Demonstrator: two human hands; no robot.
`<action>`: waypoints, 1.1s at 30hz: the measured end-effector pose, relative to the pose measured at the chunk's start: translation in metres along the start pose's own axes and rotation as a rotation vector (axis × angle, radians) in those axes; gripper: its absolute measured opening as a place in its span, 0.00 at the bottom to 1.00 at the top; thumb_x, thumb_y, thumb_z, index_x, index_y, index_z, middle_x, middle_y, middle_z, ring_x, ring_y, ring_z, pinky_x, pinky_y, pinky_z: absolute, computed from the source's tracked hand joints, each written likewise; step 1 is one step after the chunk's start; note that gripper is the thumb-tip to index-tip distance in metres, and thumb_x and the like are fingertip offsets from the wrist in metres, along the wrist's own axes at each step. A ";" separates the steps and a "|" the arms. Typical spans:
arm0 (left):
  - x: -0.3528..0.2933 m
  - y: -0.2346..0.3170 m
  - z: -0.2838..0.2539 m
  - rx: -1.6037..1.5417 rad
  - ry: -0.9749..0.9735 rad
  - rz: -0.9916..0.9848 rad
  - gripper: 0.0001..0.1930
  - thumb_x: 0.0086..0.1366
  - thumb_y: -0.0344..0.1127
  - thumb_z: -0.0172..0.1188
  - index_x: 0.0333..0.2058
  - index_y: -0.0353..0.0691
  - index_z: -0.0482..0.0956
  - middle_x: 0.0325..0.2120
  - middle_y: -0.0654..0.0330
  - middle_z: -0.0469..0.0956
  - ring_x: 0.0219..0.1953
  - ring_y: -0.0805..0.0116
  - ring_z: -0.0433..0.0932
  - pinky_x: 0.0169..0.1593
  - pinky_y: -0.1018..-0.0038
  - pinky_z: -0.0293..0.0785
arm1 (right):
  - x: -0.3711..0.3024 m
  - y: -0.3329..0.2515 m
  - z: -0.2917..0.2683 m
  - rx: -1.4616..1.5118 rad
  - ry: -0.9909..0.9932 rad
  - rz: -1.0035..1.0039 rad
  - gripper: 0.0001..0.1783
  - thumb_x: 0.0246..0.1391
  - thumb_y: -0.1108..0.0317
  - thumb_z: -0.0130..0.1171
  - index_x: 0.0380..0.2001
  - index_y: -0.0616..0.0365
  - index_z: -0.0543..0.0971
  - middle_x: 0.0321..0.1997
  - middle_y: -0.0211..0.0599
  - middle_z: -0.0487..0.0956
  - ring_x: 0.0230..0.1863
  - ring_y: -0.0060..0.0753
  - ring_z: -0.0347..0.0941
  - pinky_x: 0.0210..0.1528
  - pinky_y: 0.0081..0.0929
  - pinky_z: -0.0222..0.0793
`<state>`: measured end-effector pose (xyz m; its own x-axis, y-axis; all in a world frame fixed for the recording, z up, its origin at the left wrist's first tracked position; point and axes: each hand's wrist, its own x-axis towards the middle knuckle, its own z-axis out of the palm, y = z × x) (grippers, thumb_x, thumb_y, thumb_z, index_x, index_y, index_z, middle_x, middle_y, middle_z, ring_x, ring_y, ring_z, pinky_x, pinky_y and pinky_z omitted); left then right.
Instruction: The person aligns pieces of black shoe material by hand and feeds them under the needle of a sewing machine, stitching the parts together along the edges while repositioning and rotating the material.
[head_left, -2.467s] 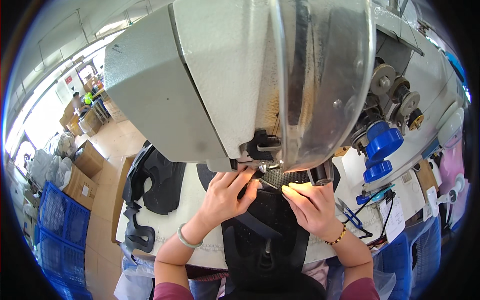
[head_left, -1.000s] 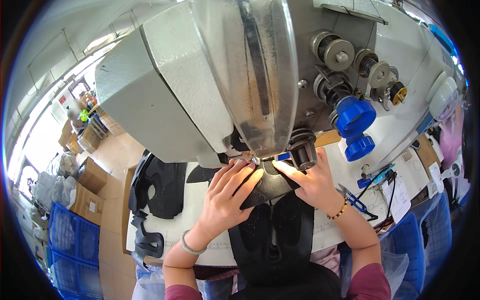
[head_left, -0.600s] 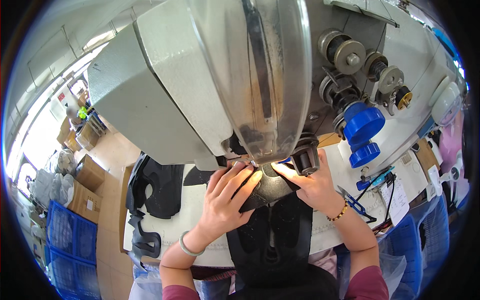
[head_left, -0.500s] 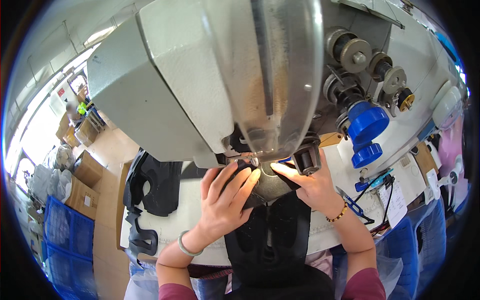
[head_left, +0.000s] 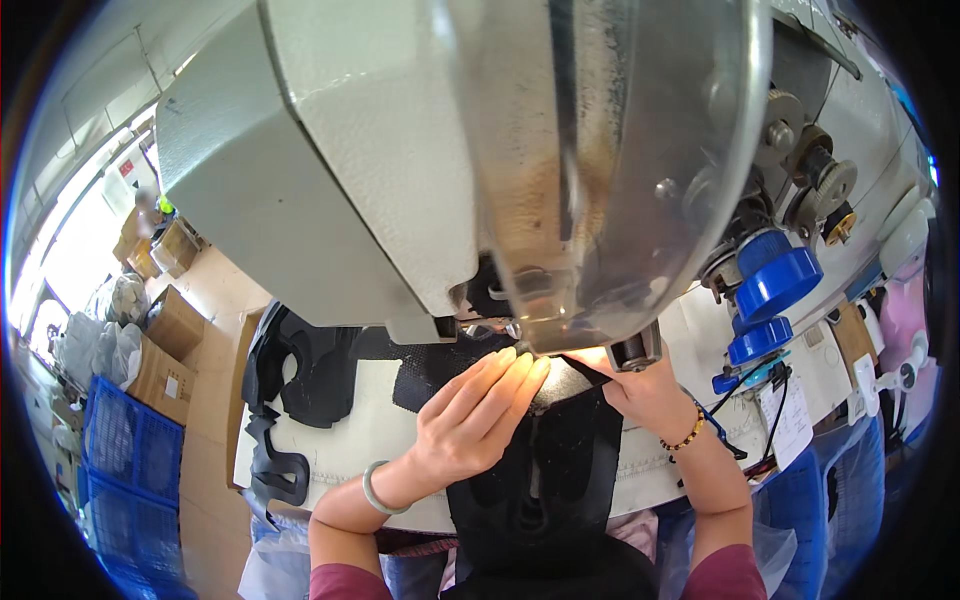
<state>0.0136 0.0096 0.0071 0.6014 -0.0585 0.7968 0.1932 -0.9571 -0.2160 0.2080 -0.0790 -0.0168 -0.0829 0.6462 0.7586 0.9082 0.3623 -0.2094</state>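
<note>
A grey sewing machine point(head_left: 340, 170) fills the top of the view, with a clear guard point(head_left: 620, 200) over its needle area. Beneath it lies a black fabric piece point(head_left: 425, 375) with a mesh texture, and a lamp lights a greyish patch point(head_left: 562, 384) of it. My left hand point(head_left: 475, 415) rests on the fabric, fingers straight and side by side, tips near the needle area. On the other side, my right hand point(head_left: 645, 395) pinches the fabric's right edge between thumb and fingers; its fingertips are partly hidden behind the machine. The needle cannot be made out.
Black cut pieces point(head_left: 318, 385) lie at the table's left. Longer black material point(head_left: 535, 480) hangs over the front edge toward me. Blue-handled scissors point(head_left: 715, 425) and a paper sheet point(head_left: 787, 420) are at the right. Blue crates point(head_left: 135, 430) and cardboard boxes point(head_left: 165, 380) stand left on the floor.
The view has shifted, so the machine's guard looks larger and farther right. My left fingers have drawn together and back toward me, and more black mesh shows left of them.
</note>
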 end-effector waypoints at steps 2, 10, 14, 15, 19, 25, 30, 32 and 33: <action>0.000 -0.001 0.000 0.008 0.013 0.001 0.14 0.44 0.25 0.60 0.34 0.35 0.81 0.34 0.62 0.78 0.39 0.68 0.78 0.45 0.75 0.77 | 0.000 0.000 0.000 -0.013 0.003 0.003 0.34 0.28 0.84 0.51 0.44 0.44 0.80 0.47 0.34 0.76 0.48 0.43 0.72 0.54 0.40 0.64; 0.002 -0.008 0.007 -0.062 0.040 -0.006 0.15 0.41 0.24 0.62 0.32 0.35 0.81 0.32 0.62 0.77 0.38 0.66 0.78 0.44 0.73 0.78 | -0.003 0.002 0.000 -0.038 -0.014 0.028 0.33 0.29 0.85 0.52 0.44 0.45 0.80 0.47 0.34 0.76 0.48 0.44 0.70 0.52 0.40 0.65; -0.002 -0.013 0.014 -0.116 0.078 -0.003 0.18 0.38 0.26 0.62 0.34 0.34 0.80 0.34 0.61 0.77 0.39 0.63 0.76 0.44 0.69 0.76 | -0.007 0.004 0.002 -0.071 -0.051 0.040 0.33 0.30 0.84 0.52 0.45 0.46 0.79 0.47 0.35 0.75 0.49 0.45 0.69 0.53 0.40 0.65; -0.005 -0.015 0.016 -0.113 0.076 -0.003 0.18 0.38 0.26 0.62 0.34 0.34 0.80 0.34 0.61 0.77 0.39 0.63 0.76 0.44 0.69 0.76 | -0.006 0.003 0.002 -0.069 -0.050 0.040 0.33 0.30 0.84 0.52 0.45 0.46 0.79 0.47 0.35 0.75 0.49 0.45 0.69 0.53 0.40 0.65; -0.013 -0.015 0.022 -0.132 0.092 0.000 0.20 0.38 0.26 0.62 0.37 0.34 0.80 0.36 0.60 0.75 0.41 0.62 0.73 0.44 0.66 0.73 | -0.003 -0.005 -0.002 -0.055 -0.106 0.045 0.32 0.32 0.83 0.53 0.47 0.47 0.77 0.47 0.35 0.75 0.49 0.46 0.69 0.53 0.39 0.64; -0.008 0.006 0.024 -0.024 0.078 -0.053 0.20 0.38 0.27 0.64 0.36 0.33 0.78 0.36 0.57 0.73 0.39 0.59 0.73 0.43 0.64 0.70 | 0.002 -0.021 -0.010 -0.036 -0.099 0.007 0.29 0.34 0.82 0.54 0.46 0.51 0.76 0.41 0.39 0.74 0.44 0.49 0.68 0.49 0.40 0.65; -0.001 0.011 0.026 0.074 0.070 -0.068 0.21 0.40 0.26 0.62 0.39 0.33 0.79 0.38 0.59 0.74 0.39 0.65 0.73 0.44 0.69 0.70 | -0.003 -0.032 -0.014 -0.076 -0.053 -0.031 0.25 0.36 0.81 0.56 0.44 0.59 0.75 0.43 0.46 0.72 0.43 0.50 0.68 0.47 0.42 0.64; -0.003 0.006 0.031 0.057 0.110 -0.039 0.21 0.39 0.26 0.62 0.38 0.34 0.80 0.37 0.61 0.74 0.39 0.67 0.73 0.42 0.70 0.70 | -0.005 -0.041 -0.021 -0.124 -0.127 0.033 0.27 0.36 0.76 0.61 0.46 0.62 0.73 0.46 0.47 0.70 0.44 0.51 0.68 0.47 0.40 0.64; -0.005 0.003 0.033 0.051 0.150 -0.017 0.20 0.39 0.25 0.62 0.37 0.35 0.81 0.37 0.64 0.74 0.39 0.68 0.73 0.41 0.72 0.70 | -0.001 -0.047 -0.031 -0.124 -0.125 0.032 0.27 0.36 0.76 0.61 0.46 0.62 0.73 0.46 0.47 0.70 0.44 0.51 0.68 0.47 0.40 0.64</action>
<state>0.0364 0.0168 -0.0163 0.4762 -0.0872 0.8750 0.2444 -0.9427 -0.2270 0.1786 -0.1178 0.0112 -0.0967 0.7376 0.6683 0.9543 0.2594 -0.1482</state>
